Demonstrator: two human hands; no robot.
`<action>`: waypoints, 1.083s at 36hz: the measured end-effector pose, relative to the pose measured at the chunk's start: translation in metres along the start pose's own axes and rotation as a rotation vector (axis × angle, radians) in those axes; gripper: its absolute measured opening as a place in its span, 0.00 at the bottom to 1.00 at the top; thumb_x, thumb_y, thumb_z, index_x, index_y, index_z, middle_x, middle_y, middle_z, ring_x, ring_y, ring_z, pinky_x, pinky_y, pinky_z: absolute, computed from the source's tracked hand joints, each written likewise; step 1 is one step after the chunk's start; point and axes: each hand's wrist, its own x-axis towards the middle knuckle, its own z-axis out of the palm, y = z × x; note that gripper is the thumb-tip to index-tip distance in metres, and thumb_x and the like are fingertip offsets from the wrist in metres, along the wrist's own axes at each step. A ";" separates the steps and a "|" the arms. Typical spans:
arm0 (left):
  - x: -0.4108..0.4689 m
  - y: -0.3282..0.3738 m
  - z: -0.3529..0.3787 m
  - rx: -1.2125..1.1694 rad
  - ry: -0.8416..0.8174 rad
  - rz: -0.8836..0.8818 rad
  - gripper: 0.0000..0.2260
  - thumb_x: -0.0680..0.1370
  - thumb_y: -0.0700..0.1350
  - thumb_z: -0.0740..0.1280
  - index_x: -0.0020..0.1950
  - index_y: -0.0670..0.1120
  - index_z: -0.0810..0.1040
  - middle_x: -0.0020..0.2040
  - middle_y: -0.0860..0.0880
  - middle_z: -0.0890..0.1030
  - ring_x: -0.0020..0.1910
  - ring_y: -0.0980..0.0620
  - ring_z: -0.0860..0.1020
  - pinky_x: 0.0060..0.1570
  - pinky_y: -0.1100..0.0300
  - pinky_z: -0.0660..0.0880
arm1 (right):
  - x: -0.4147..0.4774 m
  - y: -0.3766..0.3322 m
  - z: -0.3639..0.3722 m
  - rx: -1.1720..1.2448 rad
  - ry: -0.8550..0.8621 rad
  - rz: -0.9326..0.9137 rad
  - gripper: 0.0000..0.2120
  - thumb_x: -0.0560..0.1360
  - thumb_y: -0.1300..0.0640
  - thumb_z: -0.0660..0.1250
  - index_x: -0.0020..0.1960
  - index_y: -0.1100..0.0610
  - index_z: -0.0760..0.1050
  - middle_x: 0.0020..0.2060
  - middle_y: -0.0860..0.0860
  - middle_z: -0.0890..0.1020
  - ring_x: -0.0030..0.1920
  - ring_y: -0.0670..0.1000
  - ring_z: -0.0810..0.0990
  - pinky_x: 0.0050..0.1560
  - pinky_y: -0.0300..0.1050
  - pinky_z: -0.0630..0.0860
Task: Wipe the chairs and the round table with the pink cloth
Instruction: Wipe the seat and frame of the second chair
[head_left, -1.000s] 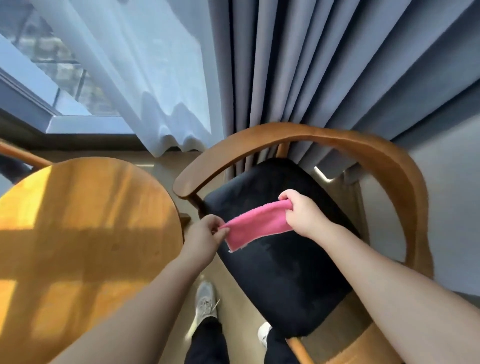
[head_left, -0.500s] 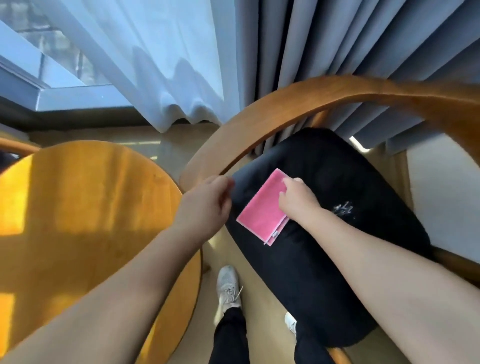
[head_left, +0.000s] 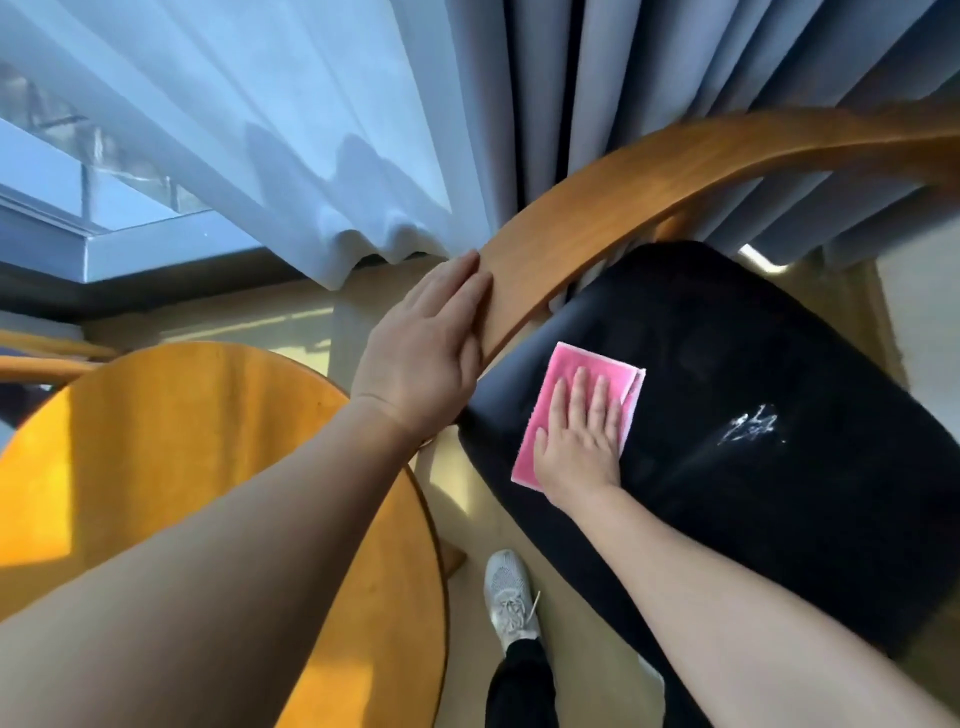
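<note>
Pressing pink cloth (head_left: 566, 384) on chair seat (head_left: 727, 338) with flat right hand (head_left: 582, 441), flat left hand (head_left: 421, 353) beside seat; could bunch, missing white smear (head_left: 750, 430).

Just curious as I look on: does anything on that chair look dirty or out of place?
Yes: a white scribbly smear marks the black seat cushion, to the right of the pink cloth under the right hand.

Bright daylight via window (head_left: 78, 171) upper left | sunlit patches, shadows on table (head_left: 156, 441) | wide-angle bending at edges | slight motion blur
</note>
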 end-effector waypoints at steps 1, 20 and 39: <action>0.002 0.000 0.000 -0.001 -0.004 0.009 0.23 0.77 0.43 0.59 0.73 0.46 0.65 0.74 0.48 0.65 0.72 0.49 0.61 0.68 0.60 0.56 | 0.004 -0.003 0.001 -0.015 0.017 -0.024 0.32 0.78 0.45 0.37 0.73 0.60 0.28 0.73 0.60 0.31 0.72 0.63 0.26 0.71 0.60 0.25; 0.004 0.004 -0.006 0.021 -0.079 0.188 0.23 0.78 0.48 0.51 0.70 0.43 0.69 0.71 0.45 0.69 0.72 0.47 0.64 0.70 0.53 0.59 | 0.021 -0.041 0.030 -0.030 0.216 -0.403 0.31 0.78 0.47 0.46 0.76 0.61 0.52 0.76 0.62 0.59 0.77 0.65 0.48 0.74 0.68 0.47; 0.005 0.004 -0.005 0.100 -0.067 0.233 0.20 0.79 0.42 0.60 0.71 0.43 0.69 0.70 0.44 0.70 0.71 0.46 0.65 0.70 0.53 0.57 | -0.016 -0.041 0.053 0.074 0.177 -0.256 0.36 0.78 0.44 0.45 0.79 0.58 0.37 0.79 0.57 0.42 0.77 0.64 0.42 0.74 0.67 0.42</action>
